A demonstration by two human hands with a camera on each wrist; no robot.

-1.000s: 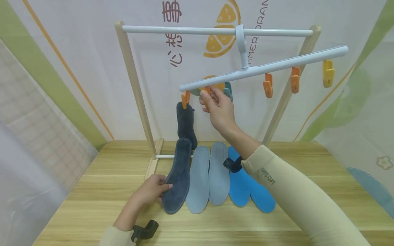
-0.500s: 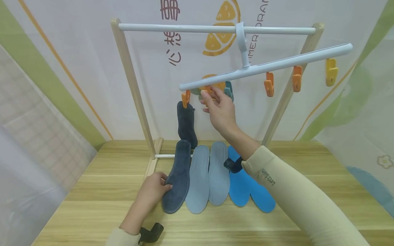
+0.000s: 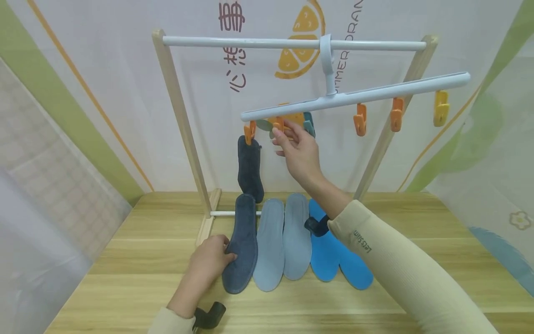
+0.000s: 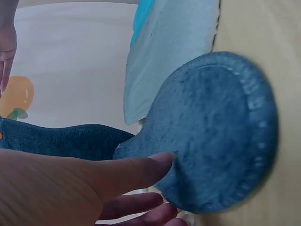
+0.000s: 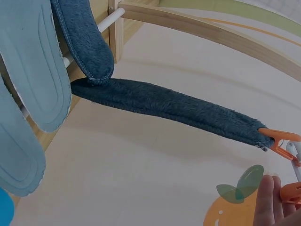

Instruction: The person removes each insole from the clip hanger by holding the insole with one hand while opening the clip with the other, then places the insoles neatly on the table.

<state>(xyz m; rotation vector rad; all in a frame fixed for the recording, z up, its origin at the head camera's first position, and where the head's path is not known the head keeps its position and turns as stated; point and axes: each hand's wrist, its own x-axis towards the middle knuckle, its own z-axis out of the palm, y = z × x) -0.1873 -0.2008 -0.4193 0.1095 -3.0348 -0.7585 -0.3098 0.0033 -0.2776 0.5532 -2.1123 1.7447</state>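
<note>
My left hand [image 3: 210, 260] pinches the edge of a dark blue-grey fuzzy insole [image 3: 242, 241], thumb on top and fingers beneath. That insole's far end overlaps the lower end of a matching insole [image 3: 250, 169], which hangs from an orange clip [image 3: 249, 133] at the left end of a white hanger [image 3: 354, 96]. Up at the hanger, my right hand [image 3: 302, 153] holds the neighbouring orange clip [image 3: 278, 123] between thumb and fingers. In the right wrist view, this clip [image 5: 291, 192] is partly cut off by the frame edge.
Two light grey insoles [image 3: 269, 246] and two blue insoles [image 3: 325, 255] lie to the right on the wooden table [image 3: 137, 260]. The hanger hooks over the white bar [image 3: 242, 41] of a wooden rack [image 3: 179, 116]. A teal clip [image 3: 308, 124] and several others hang along it.
The hanger's right end has dipped a little. The far end of the insole in my left hand has come slightly lower. My right hand stays at the same clip.
</note>
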